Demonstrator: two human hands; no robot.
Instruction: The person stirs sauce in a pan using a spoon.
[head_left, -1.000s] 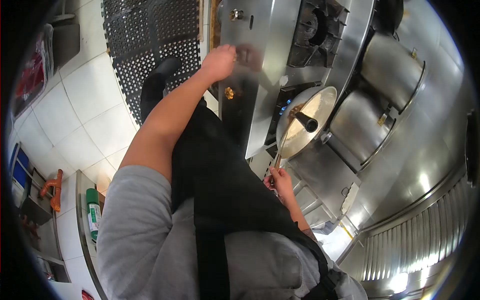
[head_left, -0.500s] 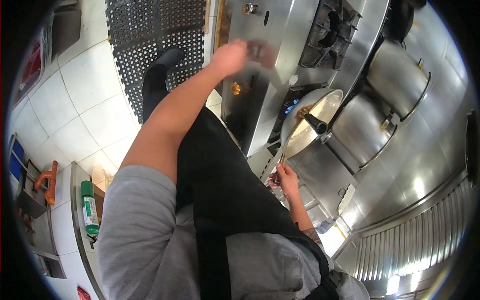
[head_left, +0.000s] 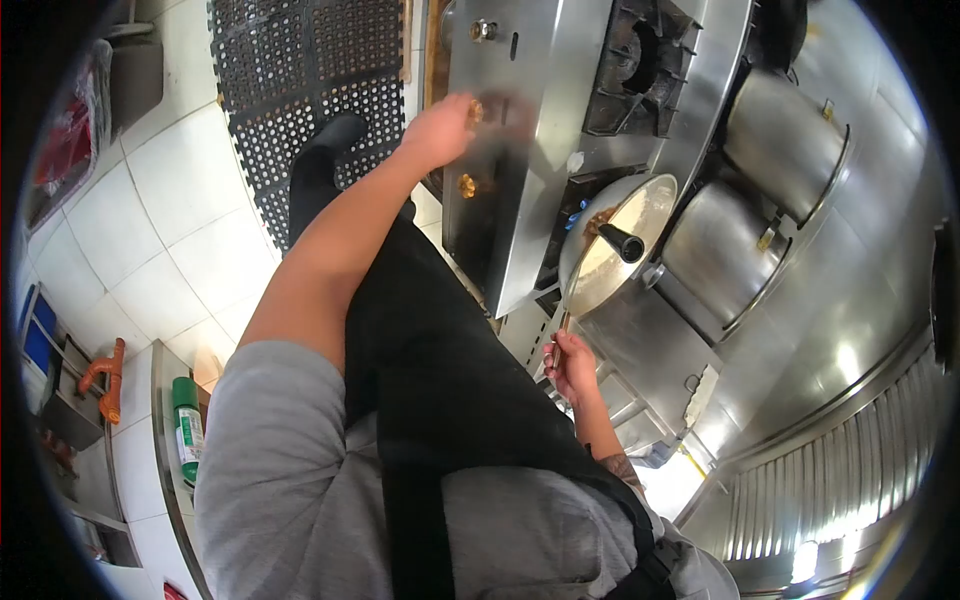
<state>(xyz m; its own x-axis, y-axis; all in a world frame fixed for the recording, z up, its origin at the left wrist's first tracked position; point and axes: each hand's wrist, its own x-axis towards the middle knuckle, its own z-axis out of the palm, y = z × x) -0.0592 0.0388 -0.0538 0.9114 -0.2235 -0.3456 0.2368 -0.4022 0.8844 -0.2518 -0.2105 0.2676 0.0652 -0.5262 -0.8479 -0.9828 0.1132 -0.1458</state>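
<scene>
Currently, left grip at knob; right grip holds handle.

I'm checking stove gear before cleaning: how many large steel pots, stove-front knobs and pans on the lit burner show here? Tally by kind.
Steel pots: 2
Stove knobs: 3
Pan on the lit burner: 1
Total: 6

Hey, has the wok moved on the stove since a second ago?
No. The wok shows no clear shift either way against the uncovered burner.
</scene>
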